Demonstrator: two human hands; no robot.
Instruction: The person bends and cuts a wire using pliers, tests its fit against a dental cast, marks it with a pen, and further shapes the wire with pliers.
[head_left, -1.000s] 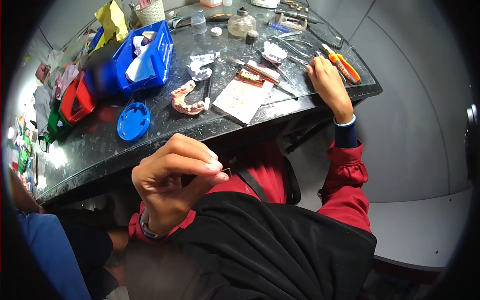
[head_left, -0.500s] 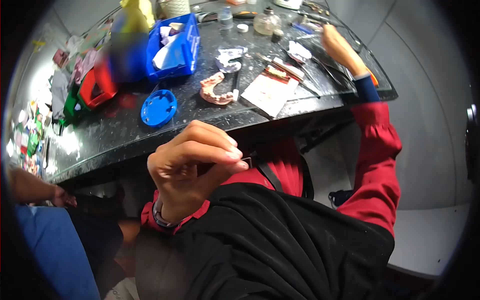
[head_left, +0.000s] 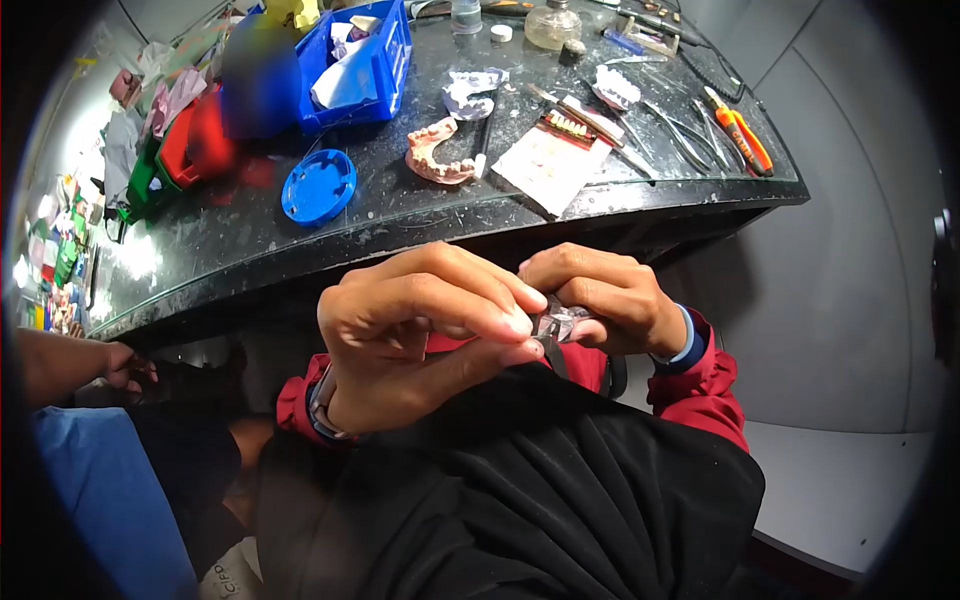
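My left hand (head_left: 420, 315) is closed in a pinch, thumb against fingertips. A thin bent wire showed there a moment ago; now it is mostly hidden by the fingers. Just to the right, my right hand (head_left: 612, 300) is closed on a crumpled, shiny grey piece (head_left: 562, 322) whose kind I cannot make out. The fingertips of both hands meet around this piece, above the lap and in front of the table edge.
On the black table (head_left: 400, 228) lie a pink dental cast (head_left: 432, 168), a white cast (head_left: 462, 100), a white pad (head_left: 545, 178), pliers (head_left: 682, 140) and an orange-handled tool (head_left: 740, 132). A blue bin (head_left: 385, 95) and blue lid (head_left: 318, 188) stand left. Another person's hand (head_left: 130, 368) is at far left.
My right hand has come back from the tools at the table's right to meet my left hand, bringing the crumpled shiny piece. My left hand has shifted slightly right.
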